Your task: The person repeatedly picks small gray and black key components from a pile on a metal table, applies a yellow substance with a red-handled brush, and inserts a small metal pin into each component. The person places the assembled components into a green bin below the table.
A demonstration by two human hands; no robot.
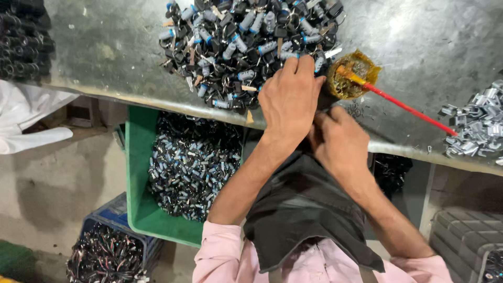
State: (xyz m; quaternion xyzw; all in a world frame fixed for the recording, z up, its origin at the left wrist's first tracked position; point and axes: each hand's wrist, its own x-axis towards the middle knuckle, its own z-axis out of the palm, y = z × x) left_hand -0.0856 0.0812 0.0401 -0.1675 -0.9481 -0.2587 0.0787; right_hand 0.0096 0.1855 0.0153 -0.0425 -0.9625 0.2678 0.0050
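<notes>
A big heap of small lock parts, black and silver with blue bands, lies on the grey metal bench. My left hand rests back-up at the heap's near edge, its fingers curled down over a dark part there. My right hand sits just below and to the right of it at the bench edge, touching the left hand. Its fingers are tucked under and hidden, so what it holds does not show.
A small round pot of yellowish grease holds a red-handled brush beside my hands. Silver metal clips lie at the right. A green crate and a blue crate of parts stand under the bench. A dark cloth covers my lap.
</notes>
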